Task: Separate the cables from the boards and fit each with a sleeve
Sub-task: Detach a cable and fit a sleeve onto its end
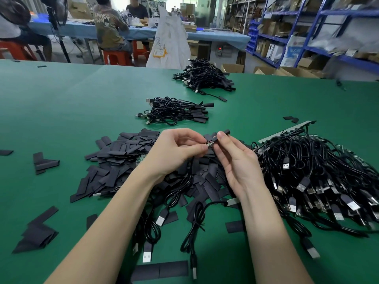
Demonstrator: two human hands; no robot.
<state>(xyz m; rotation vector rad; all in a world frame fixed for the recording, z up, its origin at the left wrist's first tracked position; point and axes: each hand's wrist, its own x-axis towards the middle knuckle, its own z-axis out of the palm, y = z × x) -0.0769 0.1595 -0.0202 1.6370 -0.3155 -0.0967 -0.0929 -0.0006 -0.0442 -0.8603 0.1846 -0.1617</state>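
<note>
Loose sleeves, far left: a few flat black sleeve pieces (44,162) lie apart on the green worktop (61,111), with a folded clump (38,235) nearer.
Sleeve heap: a wide pile of flat black sleeves (114,160) sits left of centre, spreading under both hands.
Left hand: the left hand (174,152) is raised above the heap, thumb and forefinger pinching the small bare end of a cable (209,144); the other fingers are curled.
Right hand: the right hand (238,160) is just beside the left, fingertips pinching a short black sleeve (224,132) that touches or nearly touches that cable end; whether it is already on the end cannot be told.
Near cables: black USB cables (194,226) lie loose between the forearms, plugs pointing toward the near edge.
Middle bundle: a small heap of sleeved cables (176,111) lies beyond the hands.
Far bundle: a larger heap of sleeved cables (205,76) lies near the far edge.
Right heap: a big tangle of cables (311,173) lies right of the hands, with a grey board strip (287,131) at its far side.
</note>
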